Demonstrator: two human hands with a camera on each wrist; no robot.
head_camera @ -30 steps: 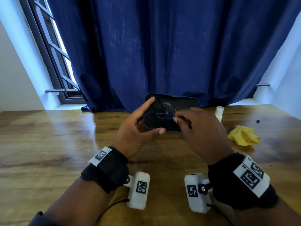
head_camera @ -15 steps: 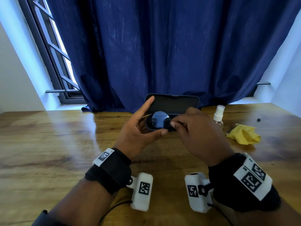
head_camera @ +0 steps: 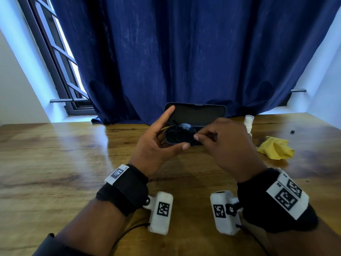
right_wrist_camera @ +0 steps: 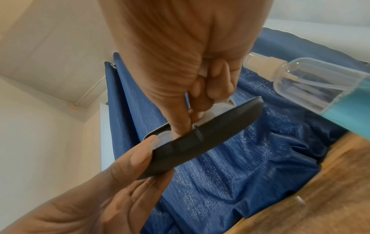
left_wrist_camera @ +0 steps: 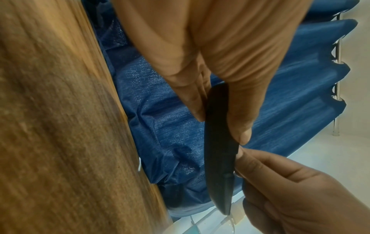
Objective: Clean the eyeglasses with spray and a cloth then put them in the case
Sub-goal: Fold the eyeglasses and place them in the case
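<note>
— Holding the open case [head_camera: 195, 115] up off the wooden table [head_camera: 55, 163], the left hand [head_camera: 156, 146] has its thumb curled along the near edge and its index finger stretched up against the lid's left corner.

— And the eyeglasses [head_camera: 181, 134]?

— Folded, lenses stacked, sitting at the left end of the case's lower half. The right hand [head_camera: 227, 145] pinches them at the frame's right side, thumb and forefinger together, other fingers curled in.

— The right wrist camera backs that up?

— It does. Fingertips [right_wrist_camera: 180, 126] press onto a clear lens just above the case's dark rim, and the left thumb lies along the shell from below.

— What about the left wrist view?

— Case edge-on, a dark sliver squeezed between left thumb and fingers, with the right hand meeting it at the lower end.

— Where's the cleaning gear?

— Spray bottle [head_camera: 248, 124] stands upright on the table just behind the right hand, blue liquid in it. The yellow cloth [head_camera: 275, 148] lies crumpled further right, apart from both hands.

— Backdrop?

— Blue curtain [head_camera: 184, 52] hanging behind the table, a barred window [head_camera: 60, 58] at left.
</note>
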